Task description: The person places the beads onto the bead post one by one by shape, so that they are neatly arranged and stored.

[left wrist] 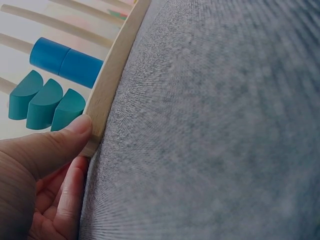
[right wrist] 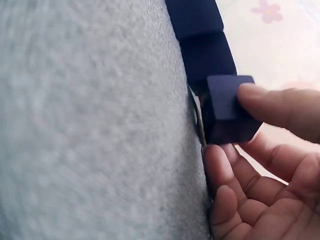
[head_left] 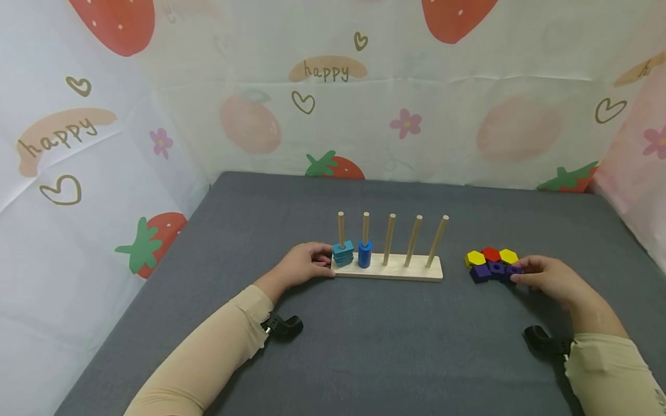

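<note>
My left hand (head_left: 302, 264) holds the left end of a wooden peg board (head_left: 390, 275), its thumb pressed on the edge in the left wrist view. Three teal half-round blocks (left wrist: 45, 104) are stacked on the leftmost peg. Two blue cylinders (left wrist: 65, 62) sit on the peg beside them; the other pegs are bare. Off to the right, my right hand (head_left: 557, 282) pinches a dark purple block (right wrist: 225, 107) between thumb and fingers, tilted against the row. Two more purple blocks (right wrist: 207, 55) lie alongside it.
Behind the purple blocks lie two yellow hexagons (head_left: 475, 259) with a red hexagon (head_left: 491, 254) between them. A grey cloth (head_left: 364, 346) covers the table. A printed curtain (head_left: 374, 127) hangs along the back and sides.
</note>
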A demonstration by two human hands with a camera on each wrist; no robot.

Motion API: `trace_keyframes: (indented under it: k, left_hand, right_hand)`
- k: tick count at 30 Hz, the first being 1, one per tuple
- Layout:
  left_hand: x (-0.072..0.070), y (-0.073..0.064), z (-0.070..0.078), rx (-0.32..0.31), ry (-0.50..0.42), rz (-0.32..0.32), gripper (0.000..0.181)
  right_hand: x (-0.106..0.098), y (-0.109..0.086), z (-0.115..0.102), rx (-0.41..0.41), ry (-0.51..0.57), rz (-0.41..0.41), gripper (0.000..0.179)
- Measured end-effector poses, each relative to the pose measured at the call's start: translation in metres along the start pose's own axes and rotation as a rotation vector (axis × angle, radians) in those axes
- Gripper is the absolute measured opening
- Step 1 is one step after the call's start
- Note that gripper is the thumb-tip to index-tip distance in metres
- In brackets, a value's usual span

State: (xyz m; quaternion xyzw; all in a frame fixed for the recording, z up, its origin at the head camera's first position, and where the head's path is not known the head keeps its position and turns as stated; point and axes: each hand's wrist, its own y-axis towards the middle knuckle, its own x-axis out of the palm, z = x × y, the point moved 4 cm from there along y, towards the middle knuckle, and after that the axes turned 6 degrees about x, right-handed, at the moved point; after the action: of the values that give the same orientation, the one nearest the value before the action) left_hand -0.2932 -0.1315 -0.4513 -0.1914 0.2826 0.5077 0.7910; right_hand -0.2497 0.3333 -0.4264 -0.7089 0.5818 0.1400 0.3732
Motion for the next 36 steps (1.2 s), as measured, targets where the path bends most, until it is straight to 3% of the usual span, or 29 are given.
trace_keyframes:
  k: [7,11,23,36]
  left_hand:
    - [0.000,0.000,0.000,-0.004,-0.011,0.000,0.052]
    - [0.000,0.001,-0.001,-0.005,-0.009,0.002,0.051]
    - [0.000,0.001,-0.002,-0.005,-0.014,0.001,0.051]
    - [0.001,0.002,-0.002,-0.007,-0.019,0.003,0.053]
  right_hand:
    - [-0.006,0.001,0.000,0.016,0.138,-0.044,0.046]
    - [-0.010,-0.001,-0.003,0.011,0.189,-0.030,0.044]
    - [-0.015,-0.011,-0.041,-0.108,0.071,0.089,0.050]
    - [-0.020,-0.024,-0.098,-0.227,0.045,0.190,0.046]
